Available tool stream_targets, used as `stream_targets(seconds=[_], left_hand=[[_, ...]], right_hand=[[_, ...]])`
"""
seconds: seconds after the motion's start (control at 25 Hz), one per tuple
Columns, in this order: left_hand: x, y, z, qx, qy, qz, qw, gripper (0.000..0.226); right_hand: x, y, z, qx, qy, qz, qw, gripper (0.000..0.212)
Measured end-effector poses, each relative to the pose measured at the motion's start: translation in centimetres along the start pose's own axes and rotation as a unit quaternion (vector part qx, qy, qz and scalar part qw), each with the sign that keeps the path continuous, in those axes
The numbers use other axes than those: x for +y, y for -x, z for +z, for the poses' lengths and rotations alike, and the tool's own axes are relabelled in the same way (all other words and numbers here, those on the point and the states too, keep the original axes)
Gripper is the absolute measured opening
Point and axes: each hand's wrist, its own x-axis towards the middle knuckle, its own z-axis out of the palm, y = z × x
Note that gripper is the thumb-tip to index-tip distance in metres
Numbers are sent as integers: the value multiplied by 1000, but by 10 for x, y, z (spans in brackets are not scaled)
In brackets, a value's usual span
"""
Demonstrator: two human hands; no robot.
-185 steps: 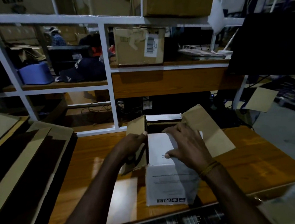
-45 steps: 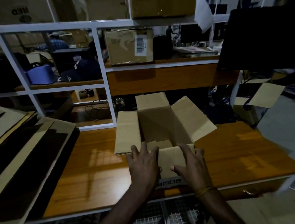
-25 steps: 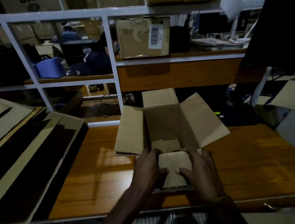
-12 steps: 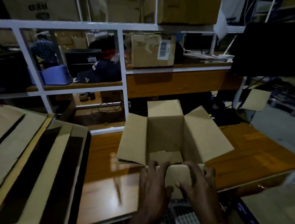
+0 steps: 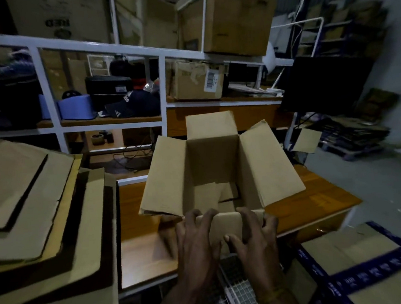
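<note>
Fingers (image 5: 209, 217) spread and curled, clamped the near flap (image 5: 227, 224) of the open carton (image 5: 214, 165), left hand (image 5: 198, 244) just beside right hand (image 5: 255, 241). Pinned it folded outward, probably to leave the mouth clear for packing. Had the carton standing at the table's (image 5: 320, 202) near edge, with a flat cardboard stack (image 5: 41, 202) just left of the table.

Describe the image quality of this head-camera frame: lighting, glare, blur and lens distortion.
Head view: dim overall, with deep shadow between the flattened cardboard sheets; a pale glare patch on the wooden table; motion smear over the dark stack at the right edge; wide-angle bending of the white shelf frame; the cardboard box, gripped at its near flap by the left hand and right hand, looks fairly sharp.
</note>
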Motion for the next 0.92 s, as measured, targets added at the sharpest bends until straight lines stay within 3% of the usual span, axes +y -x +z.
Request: stream_targets(seconds=[0.52, 0.92], left_hand=[[17, 99, -184, 102, -12, 93, 990, 70], [17, 116, -311, 196, -33, 123, 972, 68]], right_hand=[[-153, 104, -84, 84, -47, -95, 991, 67], [-271, 119, -114, 131, -69, -163, 975, 63]])
